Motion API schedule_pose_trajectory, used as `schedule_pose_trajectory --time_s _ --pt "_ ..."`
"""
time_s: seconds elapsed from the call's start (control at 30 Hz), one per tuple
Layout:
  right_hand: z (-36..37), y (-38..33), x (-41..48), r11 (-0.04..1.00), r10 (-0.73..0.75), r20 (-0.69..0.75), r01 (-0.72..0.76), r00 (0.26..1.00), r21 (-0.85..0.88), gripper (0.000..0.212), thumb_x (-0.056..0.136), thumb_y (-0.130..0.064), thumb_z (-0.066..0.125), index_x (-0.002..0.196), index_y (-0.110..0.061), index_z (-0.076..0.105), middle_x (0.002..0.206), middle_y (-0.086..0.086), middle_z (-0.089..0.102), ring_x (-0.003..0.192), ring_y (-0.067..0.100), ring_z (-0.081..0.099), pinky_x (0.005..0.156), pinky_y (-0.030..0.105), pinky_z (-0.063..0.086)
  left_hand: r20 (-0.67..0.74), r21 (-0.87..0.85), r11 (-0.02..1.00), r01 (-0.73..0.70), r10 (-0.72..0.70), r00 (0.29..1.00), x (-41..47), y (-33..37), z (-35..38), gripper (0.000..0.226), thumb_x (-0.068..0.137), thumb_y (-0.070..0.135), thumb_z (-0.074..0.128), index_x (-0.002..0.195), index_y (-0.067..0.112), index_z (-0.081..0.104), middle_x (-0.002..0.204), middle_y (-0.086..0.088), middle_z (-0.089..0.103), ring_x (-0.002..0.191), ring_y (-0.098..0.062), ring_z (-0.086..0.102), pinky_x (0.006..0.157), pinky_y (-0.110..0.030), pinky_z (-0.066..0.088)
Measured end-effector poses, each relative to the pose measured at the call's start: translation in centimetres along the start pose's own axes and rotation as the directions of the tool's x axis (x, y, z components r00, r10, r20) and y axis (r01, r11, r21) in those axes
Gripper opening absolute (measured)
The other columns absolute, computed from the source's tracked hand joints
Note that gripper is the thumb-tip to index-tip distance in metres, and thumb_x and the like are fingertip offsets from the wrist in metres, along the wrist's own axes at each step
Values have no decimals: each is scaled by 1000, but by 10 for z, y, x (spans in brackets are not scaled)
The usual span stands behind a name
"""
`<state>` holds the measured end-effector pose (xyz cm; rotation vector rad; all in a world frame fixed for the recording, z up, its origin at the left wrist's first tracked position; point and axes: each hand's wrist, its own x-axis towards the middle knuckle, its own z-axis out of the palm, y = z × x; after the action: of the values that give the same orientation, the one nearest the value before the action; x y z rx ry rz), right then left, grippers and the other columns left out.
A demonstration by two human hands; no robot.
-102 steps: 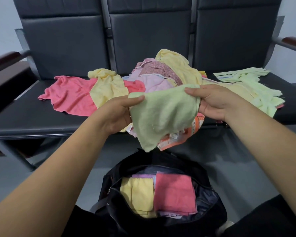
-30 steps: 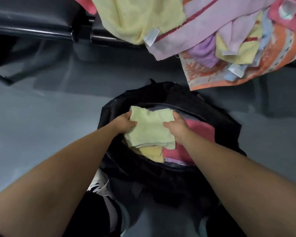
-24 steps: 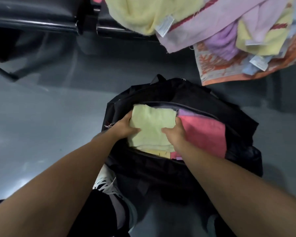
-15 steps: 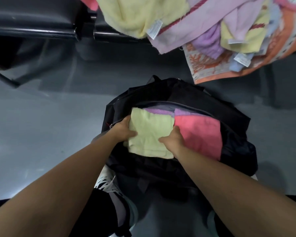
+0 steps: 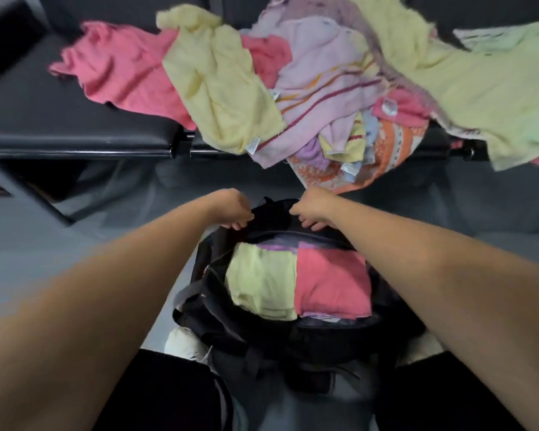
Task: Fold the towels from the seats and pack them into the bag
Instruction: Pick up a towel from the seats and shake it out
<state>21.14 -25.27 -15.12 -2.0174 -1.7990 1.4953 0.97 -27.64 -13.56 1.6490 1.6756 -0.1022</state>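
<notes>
Bag mouth: the bag [image 5: 213, 306] gapes upward; a folded pale green towel [image 5: 262, 278] and a folded pink towel [image 5: 332, 284] lie side by side and fill most of it.
Far rim: the left hand [image 5: 231, 206] and right hand [image 5: 311, 209] sit here with fingers curled and a narrow gap between them; grip unclear.
Over the bag: forearms flank the opening, leaving the middle reachable from above.
Bag to seats: a floor [image 5: 59, 244] strip, overhung by the orange patterned towel [image 5: 389, 150].
Seats: the towel pile [image 5: 318, 82] covers the middle and right; the left seat [image 5: 44, 119] is partly bare.
</notes>
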Motion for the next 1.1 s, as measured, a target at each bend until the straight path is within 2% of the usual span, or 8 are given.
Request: schedule_pose_trajectory --time_s 0.07,0.2,0.4,0.63,0.8,0.93,1.03,1.1 --pt "-28 -20 -21 997 -35 29 33 999 71 24 102 -19 55 122 -5 54 118 19 64 108 28 66 98 40 54 -80 28 996 -86 88 993 -15 27 -32 18 95 15 59 99 5 72 86 -6 75 80 -22 71 75 -32 59" --pt "-83 -45 -59 973 -93 33 84 995 215 23 102 -23 57 112 -3 62 110 14 68 105 25 68 100 43 54 -227 -102 973 -209 182 957 -41 72 -80 13 97 13 59 101 6 70 87 -5 76 81 -19 72 78 -29 59" --pt "-155 -57 -89 922 -207 -280 282 938 264 19 97 -9 56 110 2 63 102 20 71 91 29 75 79 39 62 -427 -283 897 -340 200 882 -44 104 -106 15 96 17 62 107 9 69 98 -5 75 89 -17 70 88 -36 56" --pt "-176 -40 -61 947 -264 -596 320 758 -12 22 88 -6 55 92 14 63 94 34 66 87 43 69 79 51 60 -556 -37 994 -104 66 828 9 96 -114 39 93 24 66 131 19 58 132 -11 49 103 -27 56 75 -33 48" --pt "-135 -79 -30 863 -504 -413 447 758 -234 10 90 -16 61 96 -9 67 93 5 67 92 25 63 74 33 49 -526 -71 963 259 -256 811 46 50 -116 70 94 46 63 148 12 34 147 -26 30 134 -44 37 105 -48 41" --pt "-96 -107 -5 831 -536 -249 454 807 -321 35 94 -34 65 115 -6 59 108 6 62 99 26 59 83 39 51 -580 32 986 163 -115 807 51 14 -128 36 96 32 62 124 8 60 119 -24 59 99 -37 55 77 -36 39" --pt "-72 -115 9 838 -525 -269 436 807 -327 34 94 -40 66 86 -15 44 81 -4 46 75 18 47 58 31 34 -611 0 996 86 -68 789 46 9 -132 17 98 23 60 107 10 63 101 -14 62 68 -25 56 59 -32 36" --pt "-60 -117 18 863 -496 -319 417 808 -284 40 91 -30 69 73 -20 35 74 -4 42 66 16 43 51 29 26 -638 -99 995 1 -64 767 39 13 -133 9 100 23 58 101 14 57 91 -5 60 68 -23 55 59 -31 36"
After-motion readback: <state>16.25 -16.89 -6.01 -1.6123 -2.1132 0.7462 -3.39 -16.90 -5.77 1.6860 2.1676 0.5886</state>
